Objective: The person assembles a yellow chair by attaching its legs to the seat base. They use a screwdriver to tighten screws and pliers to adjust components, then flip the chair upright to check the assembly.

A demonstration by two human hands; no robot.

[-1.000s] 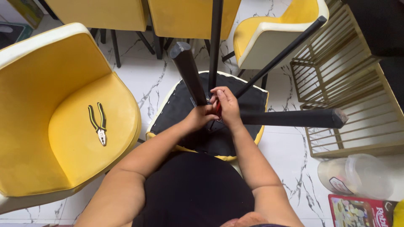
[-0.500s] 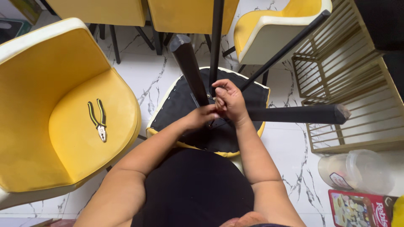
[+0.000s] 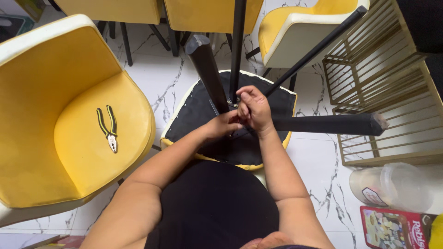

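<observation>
Upturned chair (image 3: pixel 198 115) in the middle, black underside facing up, yellow rim showing at the near edge, four black legs pointing outward. Both hands together at the centre of that underside, where the legs meet. Left hand (image 3: pixel 224 125) curled just below the leg joint, fingers bent in against the base; whether clasping anything, cannot tell. Right hand (image 3: pixel 254 108) touching the left, just above and right of it, clenched into a loose fist around something small at the joint; object itself hidden by the fingers. Thick leg (image 3: pixel 207 69) rising up and left from the joint; second thick leg (image 3: pixel 332 124) lying out to the right of it, past the right wrist. Two thin legs (image 3: pixel 238 41) running up and up-right from the same spot.

Left of the upturned chair, a yellow seat (image 3: pixel 69 133), upright, with pliers (image 3: pixel 108 129) lying flat on the cushion, handles away from the person, well apart from both hands. Right of the chair, a gold wire rack (image 3: pixel 383 92) on the marble floor (image 3: pixel 152 78). Below the rack, a clear plastic jar (image 3: pixel 392 186) on its side.
</observation>
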